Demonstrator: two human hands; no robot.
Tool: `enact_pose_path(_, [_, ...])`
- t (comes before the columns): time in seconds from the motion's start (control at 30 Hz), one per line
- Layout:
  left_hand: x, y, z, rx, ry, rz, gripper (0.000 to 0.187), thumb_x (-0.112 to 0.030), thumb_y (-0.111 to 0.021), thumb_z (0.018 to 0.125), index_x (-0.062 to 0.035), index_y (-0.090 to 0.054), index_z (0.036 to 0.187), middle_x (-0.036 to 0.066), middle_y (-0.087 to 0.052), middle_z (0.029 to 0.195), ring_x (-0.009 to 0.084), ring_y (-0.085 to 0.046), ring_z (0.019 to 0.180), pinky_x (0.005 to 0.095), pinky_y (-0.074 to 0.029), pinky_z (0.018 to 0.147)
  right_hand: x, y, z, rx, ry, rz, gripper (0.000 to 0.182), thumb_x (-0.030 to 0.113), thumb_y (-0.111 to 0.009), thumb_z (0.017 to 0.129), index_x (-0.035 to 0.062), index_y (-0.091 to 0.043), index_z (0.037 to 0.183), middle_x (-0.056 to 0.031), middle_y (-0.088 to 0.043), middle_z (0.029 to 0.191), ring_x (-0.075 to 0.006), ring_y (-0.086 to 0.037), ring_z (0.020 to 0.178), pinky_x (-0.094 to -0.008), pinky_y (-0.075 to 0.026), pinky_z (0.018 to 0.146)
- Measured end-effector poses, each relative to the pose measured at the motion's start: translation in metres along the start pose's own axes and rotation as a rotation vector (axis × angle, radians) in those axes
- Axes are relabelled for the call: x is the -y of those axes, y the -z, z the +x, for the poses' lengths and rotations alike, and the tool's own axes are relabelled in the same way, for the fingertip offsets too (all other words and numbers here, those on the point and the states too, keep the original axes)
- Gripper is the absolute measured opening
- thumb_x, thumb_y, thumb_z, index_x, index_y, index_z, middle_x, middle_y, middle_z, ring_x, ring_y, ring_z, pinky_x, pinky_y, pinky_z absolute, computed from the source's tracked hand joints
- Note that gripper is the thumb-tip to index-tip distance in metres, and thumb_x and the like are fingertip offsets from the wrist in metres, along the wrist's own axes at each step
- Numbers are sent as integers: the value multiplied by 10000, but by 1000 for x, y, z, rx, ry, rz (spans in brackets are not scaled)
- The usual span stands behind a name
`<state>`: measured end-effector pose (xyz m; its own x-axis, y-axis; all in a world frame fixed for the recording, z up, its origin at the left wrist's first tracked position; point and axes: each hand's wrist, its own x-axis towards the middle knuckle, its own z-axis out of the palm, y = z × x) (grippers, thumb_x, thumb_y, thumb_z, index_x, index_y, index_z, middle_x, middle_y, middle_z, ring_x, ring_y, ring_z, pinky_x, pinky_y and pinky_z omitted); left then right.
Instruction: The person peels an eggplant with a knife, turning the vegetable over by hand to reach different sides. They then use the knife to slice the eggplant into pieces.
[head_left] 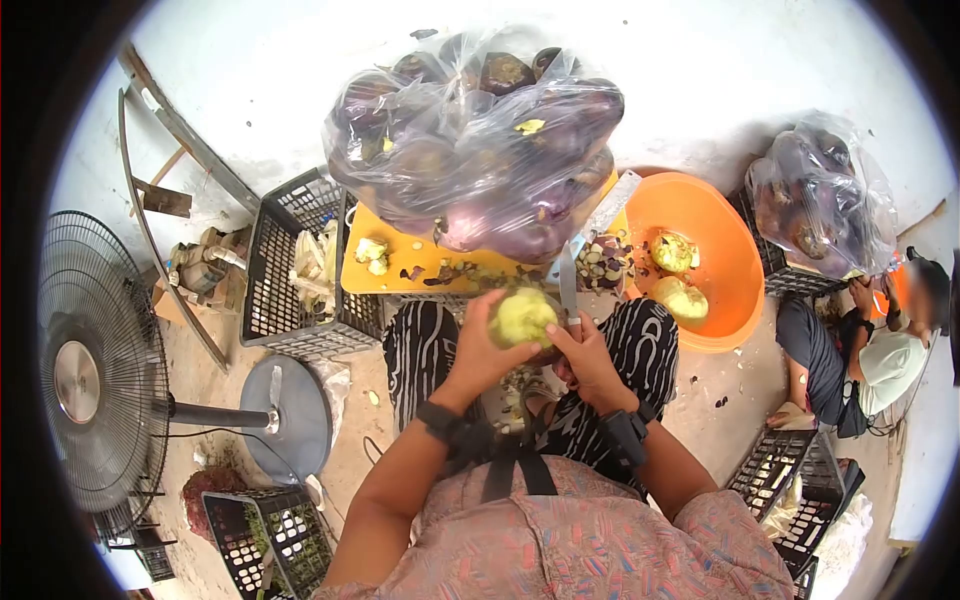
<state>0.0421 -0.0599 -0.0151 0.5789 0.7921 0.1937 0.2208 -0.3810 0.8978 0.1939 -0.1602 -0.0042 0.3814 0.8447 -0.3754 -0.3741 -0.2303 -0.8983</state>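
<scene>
My left hand (484, 348) is wrapped round a mostly peeled, pale green eggplant (522, 316), slightly blurred, above my lap. In my right hand (592, 362) is a knife (568, 283), its blade pointing up and away from me; the thumb touches the eggplant's side. Just beyond, a yellow board (368, 232) bears dark peel scraps and a pale peeled chunk (372, 254). On it rests a big clear plastic bag (480, 150) full of purple eggplants. To the right, an orange basin (732, 290) holds two peeled eggplants (680, 298).
A broad metal blade (612, 205) lies at the board's right edge. Black crates (300, 215) stand left and right. A fan (75, 380) with a round base (285, 420) is at left. Another person (890, 365) sits at far right beside a second bag (822, 195) of eggplants.
</scene>
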Motion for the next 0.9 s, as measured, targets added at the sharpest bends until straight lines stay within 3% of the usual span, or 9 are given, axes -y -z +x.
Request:
enact_pose_path(0.27, [-11, 0, 2, 39, -45, -59, 593, -129, -774, 744, 7, -492, 1247, 124, -600, 1166, 160, -593, 1046, 283, -508, 858, 4, 3, -8, -44, 105, 19, 486, 226, -729, 816, 32, -494, 1194, -23, -620, 875, -39, -475, 503, -205, -336, 391])
enact_pose_path(0.37, [0, -5, 4, 17, 31, -79, 504, -116, -749, 775, 1, -517, 1207, 113, -646, 1079, 145, -625, 961, 275, -520, 818, 1, 4, -11, -37, 125, 57, 512, 209, -733, 812, 27, -481, 1218, -28, -620, 913, -36, -477, 526, -202, -337, 399])
enact_pose_path(0.5, [1, -6, 2, 7, -17, 13, 407, -105, -717, 807, -5, -541, 1161, 105, -678, 993, 123, -640, 891, 266, -522, 786, 2, 5, -10, -5, 83, 15, 537, 189, -749, 793, 24, -476, 1225, -28, -612, 909, -45, -486, 533, -199, -347, 404])
enact_pose_path(0.6, [-2, -2, 1, -6, 4, 61, 376, -119, -701, 821, -15, -546, 1148, 109, -692, 936, 141, -656, 845, 259, -520, 749, -1, 4, -5, -14, 33, -58, 552, 182, -757, 783, 19, -475, 1228, -32, -610, 914, -53, -490, 527, -199, -360, 409])
enact_pose_path(0.67, [-6, 1, -1, -20, 16, 77, 365, -212, -715, 794, -70, -587, 1106, 163, -646, 1044, 306, -656, 920, 349, -518, 782, -1, 0, -2, -10, 40, -76, 563, 183, -764, 774, 16, -476, 1228, -34, -607, 912, -54, -498, 539, -199, -359, 405])
enact_pose_path(0.7, [-5, 1, -1, -26, 18, 77, 365, -212, -715, 794, -70, -587, 1106, 163, -646, 1044, 306, -656, 920, 349, -518, 782, -1, -2, -1, -12, 47, -90, 574, 183, -771, 766, 14, -477, 1228, -37, -604, 911, -55, -507, 550, -200, -358, 401])
enact_pose_path(0.77, [-4, 2, 0, -123, -319, 244, 316, -171, -693, 796, -70, -597, 1080, 159, -597, 1112, 335, -619, 970, 371, -509, 795, -2, -6, 1, -6, 48, -90, 573, 181, -776, 759, 7, -482, 1220, -40, -607, 918, -63, -531, 598, -205, -390, 438])
enact_pose_path(0.83, [-1, 6, -2, -80, -335, 309, 297, -153, -684, 794, -65, -598, 1064, 155, -578, 1120, 346, -604, 971, 379, -504, 799, -4, -9, 4, -2, 50, -90, 572, 178, -781, 753, 0, -488, 1211, -44, -610, 926, -72, -556, 647, -209, -421, 475])
enact_pose_path(0.9, [2, 9, -4, -34, -348, 373, 278, -135, -675, 792, -59, -599, 1048, 152, -559, 1128, 357, -588, 972, 388, -498, 803, -10, -11, 7, -24, 105, -133, 547, 170, -785, 749, -11, -504, 1182, -47, -618, 955, -95, -590, 763, -227, -472, 593])
